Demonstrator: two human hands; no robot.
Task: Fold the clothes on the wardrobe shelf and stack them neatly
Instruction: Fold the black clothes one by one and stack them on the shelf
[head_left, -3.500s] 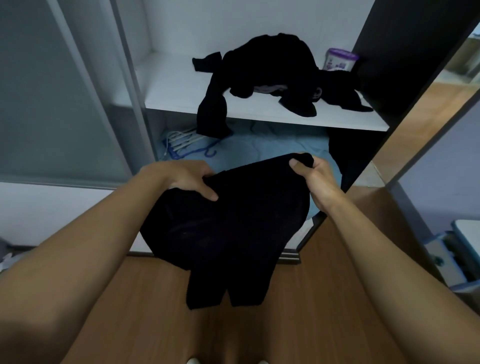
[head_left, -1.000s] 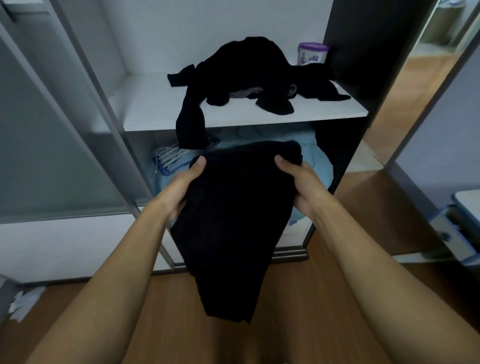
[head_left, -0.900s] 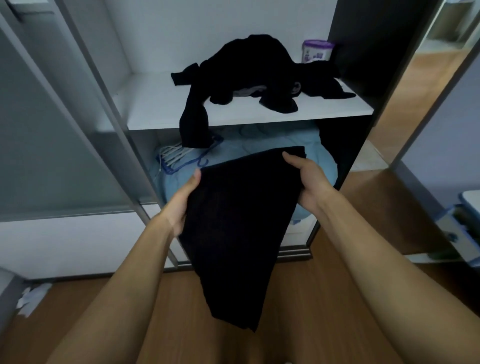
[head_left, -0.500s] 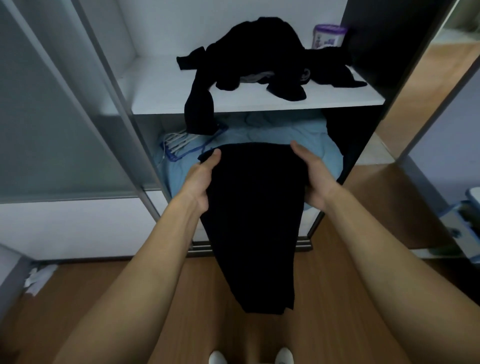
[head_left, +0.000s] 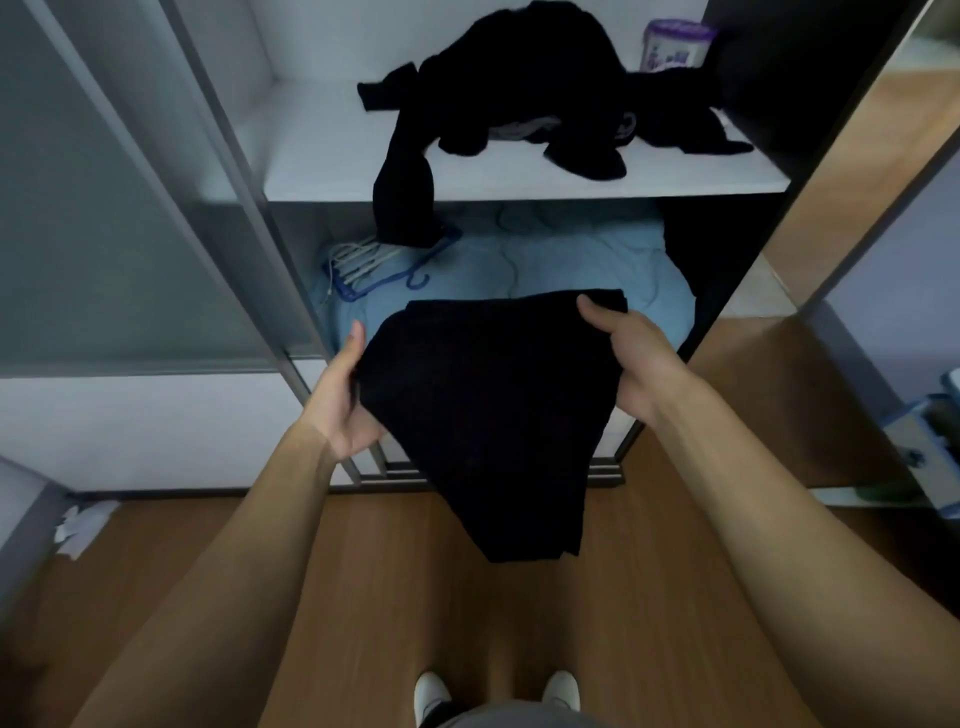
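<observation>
Spanning the wardrobe, the white shelf (head_left: 322, 156) carries a heap of unfolded black clothes (head_left: 530, 88), one piece drooping over its front edge. Lower and nearer, a black garment (head_left: 488, 405) hangs half-folded in the air. The right hand (head_left: 628, 358) pinches its top corner, and the left hand (head_left: 343, 400) grips its left edge, fingers hidden underneath.
</observation>
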